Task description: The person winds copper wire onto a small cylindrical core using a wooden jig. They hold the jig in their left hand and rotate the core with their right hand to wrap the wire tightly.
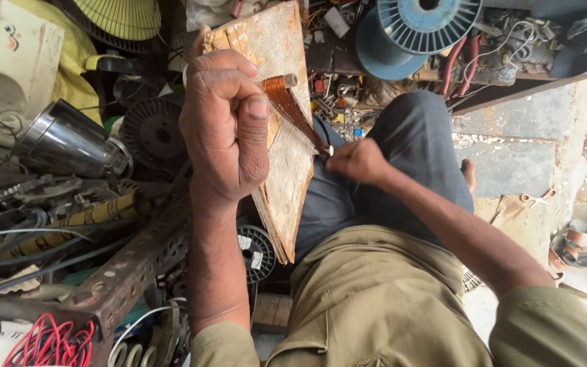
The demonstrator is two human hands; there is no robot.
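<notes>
Across your lap, seated amid workshop clutter: one worn wooden board (287, 136), stood on edge and leaning against your knee, carrying a winding of copper wire (293, 109) stretched between two pegs, the upper peg (289, 80) near the board's top and the lower one beside your right fingertips. Your left hand (225, 129) was closed around the board's near edge, thumb pressed up toward the upper peg, steadying the whole former. Your right hand (356, 162) was pinched nearly shut at the lower end of the coil; whether it held the free wire itself or only touched the bundle could not be told, the strand being too fine to see. Item, to your left: a chrome cylindrical housing (69, 139), a perforated angle iron (137, 261), a coil of red wire (49, 343), and a dark ribbed rotor disc (154, 132). Item, above the board: a blue wire spool (416, 27). Note on handling, given as a judgement: you did well to keep the board gripped firmly so it could not twist, and the turns would have lain best with even tension from the right hand, each one set close beside the last without crossing, and the pinch kept near the peg so the wire did not slip off its end.
</notes>
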